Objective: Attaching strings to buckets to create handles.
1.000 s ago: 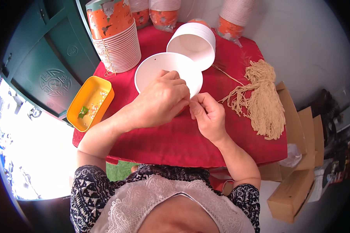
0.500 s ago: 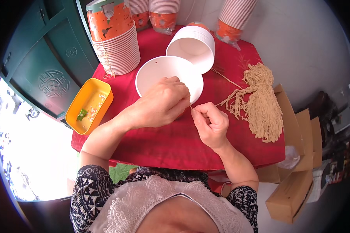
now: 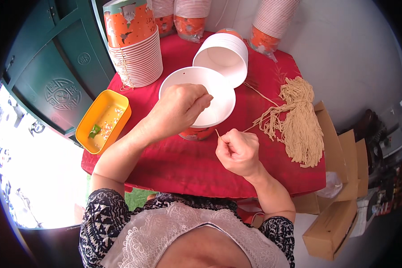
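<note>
My left hand is closed, with its fingers curled over the mouth of an upright paper bucket, white inside and orange outside. Whatever those fingers hold, if anything, is hidden. Just right of the bucket's front, my right hand pinches a thin beige string whose short end sticks up past the thumb. A small hole shows in the bucket's far wall, near the rim. Beyond my right hand lies a thick bundle of beige strings with loose strands trailing toward me.
White nested buckets lie on their side behind the upright one. A tall bucket stack with strings hanging on it stands at the back left. A yellow tub holds small bits. Cardboard boxes sit right of the red-covered table.
My hands have drawn apart: the left has shifted up and left over the bucket, the right slightly down. The string end stands up from my right fingers.
</note>
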